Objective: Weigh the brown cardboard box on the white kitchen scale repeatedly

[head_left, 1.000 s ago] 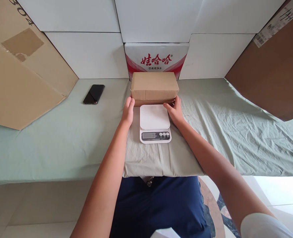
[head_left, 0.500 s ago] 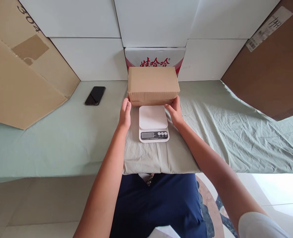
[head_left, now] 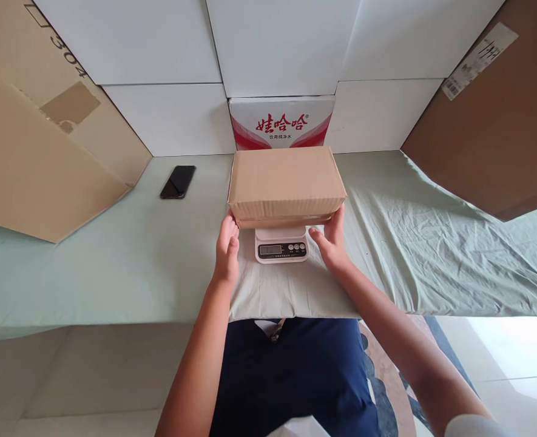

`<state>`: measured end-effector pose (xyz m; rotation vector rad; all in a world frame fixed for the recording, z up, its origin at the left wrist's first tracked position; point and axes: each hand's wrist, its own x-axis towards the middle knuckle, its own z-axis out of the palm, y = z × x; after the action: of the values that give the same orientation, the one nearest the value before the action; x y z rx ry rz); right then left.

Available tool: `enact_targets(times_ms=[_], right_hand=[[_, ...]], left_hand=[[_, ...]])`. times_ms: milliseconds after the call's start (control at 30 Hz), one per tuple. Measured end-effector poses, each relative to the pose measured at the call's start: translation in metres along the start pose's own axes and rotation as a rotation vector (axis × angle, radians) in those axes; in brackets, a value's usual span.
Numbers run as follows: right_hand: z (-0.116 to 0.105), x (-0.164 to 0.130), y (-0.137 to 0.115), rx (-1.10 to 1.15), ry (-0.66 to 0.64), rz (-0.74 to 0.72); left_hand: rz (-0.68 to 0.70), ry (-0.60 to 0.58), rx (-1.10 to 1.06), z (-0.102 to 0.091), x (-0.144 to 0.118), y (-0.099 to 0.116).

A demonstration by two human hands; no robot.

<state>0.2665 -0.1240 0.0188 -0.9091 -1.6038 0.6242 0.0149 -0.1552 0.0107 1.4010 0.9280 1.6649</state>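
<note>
A closed brown cardboard box is held between my two hands, over the white kitchen scale. My left hand grips its near left corner, with the fingertips hidden under or behind the cardboard. At the near right corner my right hand holds the box, its thumb in front and below the edge. The box covers most of the scale's platform; the front panel with its display and buttons stays in sight. Whether the box touches the platform, I cannot tell.
A black phone lies on the green cloth to the left. Large cardboard sheets stand at the left and right. Behind the box is a white and red printed carton, against white panels.
Both hands have brought the cardboard box nearer to me, from behind the scale to over its platform. More of the printed carton behind now shows.
</note>
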Motion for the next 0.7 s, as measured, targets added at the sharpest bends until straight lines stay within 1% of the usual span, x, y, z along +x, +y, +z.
enact_targets(times_ms=[100, 200, 400, 567, 700], right_hand=[[0.002, -0.015, -0.005, 0.069, 0.058, 0.047], [0.003, -0.021, -0.010, 0.083, 0.053, 0.071], [0.004, -0.020, -0.010, 0.074, 0.053, 0.101], [0.005, -0.017, -0.011, 0.093, 0.071, 0.095], [0.003, -0.013, -0.007, 0.099, 0.081, 0.091]], left_hand=[[-0.041, -0.007, 0.014, -0.001, -0.010, 0.002], [-0.056, -0.005, 0.029, -0.002, -0.014, 0.002], [-0.092, -0.006, 0.056, -0.002, -0.016, 0.001], [-0.068, -0.009, 0.039, -0.001, -0.013, 0.000], [-0.054, 0.003, 0.036, 0.000, -0.011, -0.001]])
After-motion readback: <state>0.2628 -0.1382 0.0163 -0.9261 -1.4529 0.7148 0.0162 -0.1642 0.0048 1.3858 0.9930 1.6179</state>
